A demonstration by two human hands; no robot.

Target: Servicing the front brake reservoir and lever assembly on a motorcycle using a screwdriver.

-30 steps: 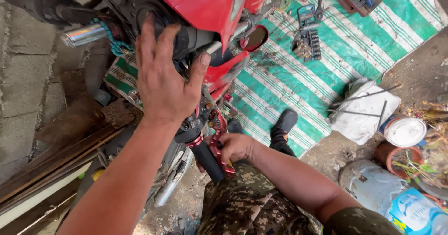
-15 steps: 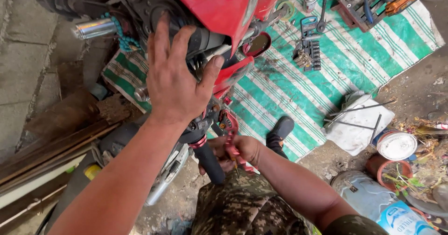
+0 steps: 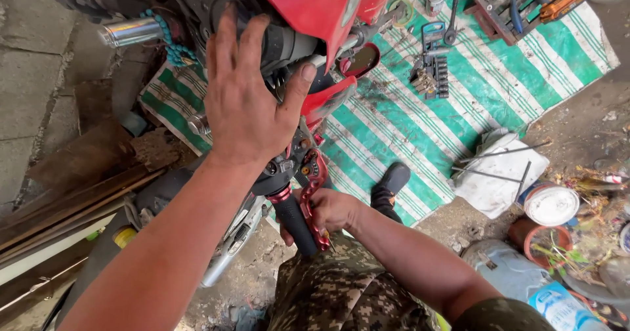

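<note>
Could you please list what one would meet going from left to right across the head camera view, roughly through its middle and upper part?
Chrome tube → left hand on the motorcycle's dark cockpit → red lever held by the right hand → socket set on the green striped mat → white cloth → white lidded tub.

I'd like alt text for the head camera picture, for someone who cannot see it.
Seen from above, a person's left hand rests flat on a red motorcycle, while the right hand grips its black handlebar grip beside a red lever. Tools lie on a green striped mat on the ground.
</note>
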